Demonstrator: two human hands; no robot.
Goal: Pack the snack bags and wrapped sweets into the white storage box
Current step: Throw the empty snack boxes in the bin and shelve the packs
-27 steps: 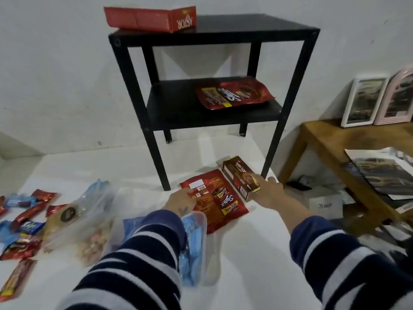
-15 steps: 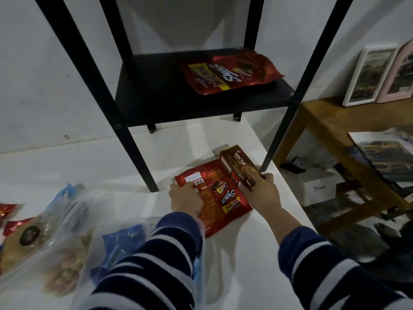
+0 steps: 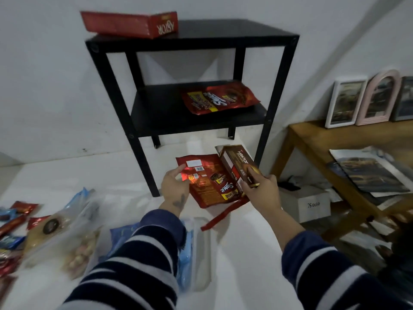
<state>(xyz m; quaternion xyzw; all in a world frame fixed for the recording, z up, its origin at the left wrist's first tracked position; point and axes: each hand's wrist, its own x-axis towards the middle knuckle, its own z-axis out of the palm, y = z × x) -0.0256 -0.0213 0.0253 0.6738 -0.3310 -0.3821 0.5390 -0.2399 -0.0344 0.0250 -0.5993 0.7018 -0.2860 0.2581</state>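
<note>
My left hand (image 3: 173, 186) pinches the left edge of a red snack bag (image 3: 207, 182), which is lifted and tilted off the white surface. A brown Nextar box (image 3: 239, 165) is gripped by my right hand (image 3: 262, 189), its near end against the bag's right side. A clear plastic storage box (image 3: 201, 253) with blue packets inside sits under my left sleeve, partly hidden. Clear bags of sweets (image 3: 67, 238) lie to its left. Wrapped sweets (image 3: 13, 222) are scattered at the far left edge.
A black two-tier shelf (image 3: 145, 153) stands behind the bag, holding another red snack bag (image 3: 220, 98) on its lower tier and a red Astor box (image 3: 134, 24) on top. A wooden table (image 3: 312, 139) with picture frames and magazines stands right, a small white box (image 3: 306, 204) beneath it.
Both hands have lifted the red bag and the Nextar box off the white surface; before, they lay flat under my hands. The camera has tilted back up.
</note>
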